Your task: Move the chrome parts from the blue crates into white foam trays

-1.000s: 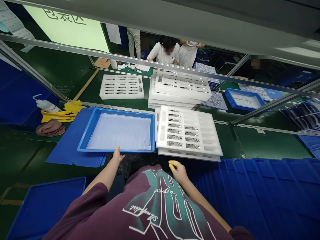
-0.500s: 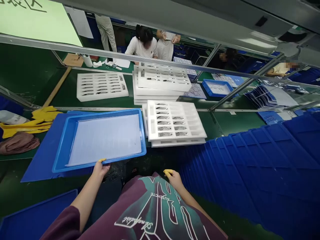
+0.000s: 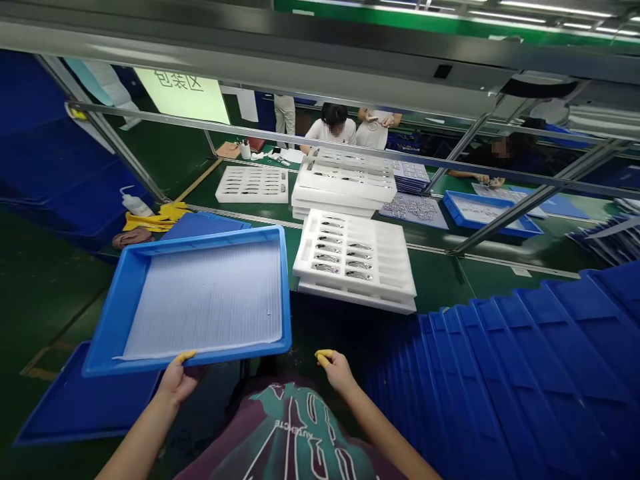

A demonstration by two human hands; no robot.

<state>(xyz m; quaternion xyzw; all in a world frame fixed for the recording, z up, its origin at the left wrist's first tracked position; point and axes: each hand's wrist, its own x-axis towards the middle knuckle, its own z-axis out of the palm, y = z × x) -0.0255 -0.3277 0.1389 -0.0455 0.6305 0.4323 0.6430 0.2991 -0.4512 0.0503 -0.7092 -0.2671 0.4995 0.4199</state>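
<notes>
Standing at a green workbench [image 3: 435,267], under an aluminium rail [image 3: 200,124] crossing beyond the blue plastic tray [image 3: 286,293] in hand. Looking into a room of co-workers [image 3: 329,132] far behind the tray, and up at ceiling lights [image 3: 555,9]. Facing, just right of the tray, stacked white foam trays [image 3: 395,253] cradling glossy metallic pieces [image 3: 327,259] in the top layer's left and middle columns. Seeing, past the tray's far rim, a filled foam tray [image 3: 250,198] and, to the right, a bigger foam stack [image 3: 340,203]. Noticing, beyond the far-left corner, a squeeze bottle [image 3: 136,205], yellow gloves [image 3: 150,221], a brown cloth [image 3: 133,238] and a flat blue panel [image 3: 200,227]. Standing beside blue crates [image 3: 500,387], well right of the tray.

Reaching the left forearm forward, clamping the left hand [image 3: 180,383] on the tray's near rim, hooking a yellow-cotted thumb over the edge and holding it aslant in front of the bench, a white sheet [image 3: 210,293] lining the bottom. Being unable to tell contact between far rim and bench. Holding the right hand [image 3: 340,372] apart, right of the tray's near-right corner, gripping nothing visible, curling yellow-cotted thumb and forefinger close; being unable to tell whether touching.
</notes>
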